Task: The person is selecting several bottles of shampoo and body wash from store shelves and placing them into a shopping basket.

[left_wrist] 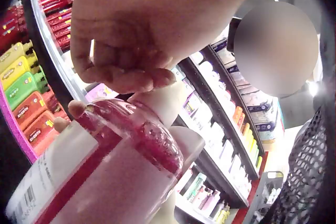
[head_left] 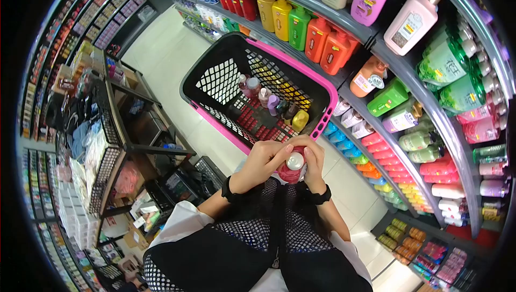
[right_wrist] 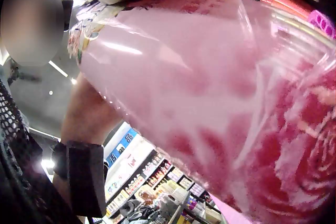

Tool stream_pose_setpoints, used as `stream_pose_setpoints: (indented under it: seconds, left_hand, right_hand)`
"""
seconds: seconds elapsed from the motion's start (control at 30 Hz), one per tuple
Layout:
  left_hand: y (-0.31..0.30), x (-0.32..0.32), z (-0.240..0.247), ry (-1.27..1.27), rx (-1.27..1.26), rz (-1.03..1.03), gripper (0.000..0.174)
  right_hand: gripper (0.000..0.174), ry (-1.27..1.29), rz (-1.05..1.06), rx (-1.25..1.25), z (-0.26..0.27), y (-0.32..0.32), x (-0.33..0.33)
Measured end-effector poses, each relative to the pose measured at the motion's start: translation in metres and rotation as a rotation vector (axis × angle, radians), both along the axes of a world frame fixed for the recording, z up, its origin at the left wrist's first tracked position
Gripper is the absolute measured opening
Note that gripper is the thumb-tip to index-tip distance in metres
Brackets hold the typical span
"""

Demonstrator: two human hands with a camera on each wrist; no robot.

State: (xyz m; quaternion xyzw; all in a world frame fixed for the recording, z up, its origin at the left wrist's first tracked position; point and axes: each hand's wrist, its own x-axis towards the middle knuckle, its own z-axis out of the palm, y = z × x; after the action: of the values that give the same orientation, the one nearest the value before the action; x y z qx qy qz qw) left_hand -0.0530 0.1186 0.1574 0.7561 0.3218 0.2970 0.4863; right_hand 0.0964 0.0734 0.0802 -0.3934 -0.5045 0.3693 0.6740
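Note:
Close to my chest I hold a red and pink bottle [head_left: 290,169] with a white cap [head_left: 295,160]. My right hand [head_left: 316,159] wraps round its body from the right. My left hand [head_left: 264,159] comes in from the left, its fingertips pinching the cap. In the left wrist view the fingers [left_wrist: 131,74] curl on the white cap [left_wrist: 163,100] above the bottle [left_wrist: 126,150]. The right wrist view is filled by the pink bottle [right_wrist: 220,98] with a rose print.
A black and pink shopping basket [head_left: 321,97] stands in front of me with several small bottles [head_left: 271,104] inside. Curved shelves [head_left: 376,45] of shampoo and soap bottles run along my right. Racks of goods [head_left: 102,147] stand on the left across the aisle.

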Motion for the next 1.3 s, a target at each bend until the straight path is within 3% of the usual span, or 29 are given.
stream_pose_setpoints:
  seconds: [0.3, 0.5, 0.63, 0.7, 0.77, 0.83, 0.9, 1.0, 1.1, 1.13, 1.3]
  left_hand:
    - [0.059, -0.013, 0.001, 0.069, -0.221, -0.156, 0.046]
    - [0.099, -0.024, -0.005, 0.003, -0.496, -0.071, 0.051]
    - [0.119, -0.034, -0.021, 0.057, -0.444, -0.079, 0.053]
    - [0.130, -0.037, -0.046, 0.123, -0.421, -0.092, 0.054]
    - [0.145, -0.042, -0.065, 0.355, -0.282, -0.134, 0.055]
    - [0.179, -0.057, -0.111, 0.348, -0.396, -0.131, 0.056]
    - [0.212, -0.063, -0.139, 0.429, -0.332, -0.148, 0.058]
    - [0.254, -0.067, -0.173, 0.642, -0.230, -0.290, 0.060]
    - [0.282, -0.051, -0.184, 0.860, -0.047, -0.611, 0.064]
    - [0.290, -0.045, -0.191, 0.920, -0.107, -0.662, 0.052]
    - [0.313, -0.003, -0.243, 1.057, -0.131, -0.857, 0.053]
  right_hand:
    - [0.033, -0.069, -0.213, -0.024, 0.011, 0.025, -0.020]
    - [0.038, -0.193, -0.107, -0.106, 0.007, 0.045, -0.015]
    - [0.036, -0.412, -0.305, -0.267, -0.016, 0.047, -0.020]
    - [0.033, -0.900, -0.360, -0.521, -0.045, 0.043, -0.018]
    - [0.028, -1.033, -0.380, -0.520, -0.070, 0.037, -0.014]
    - [0.021, -1.199, -0.356, -0.403, -0.085, 0.033, -0.012]
    - [0.019, -1.179, -0.411, -0.400, -0.092, 0.034, -0.014]
    - [0.017, -1.138, -0.495, -0.372, -0.094, 0.036, -0.016]
    - [0.015, -1.111, -0.533, -0.355, -0.095, 0.039, -0.014]
    - [0.015, -1.106, -0.528, -0.354, -0.095, 0.040, -0.014]
    - [0.012, -1.034, -0.569, -0.318, -0.096, 0.045, -0.011]
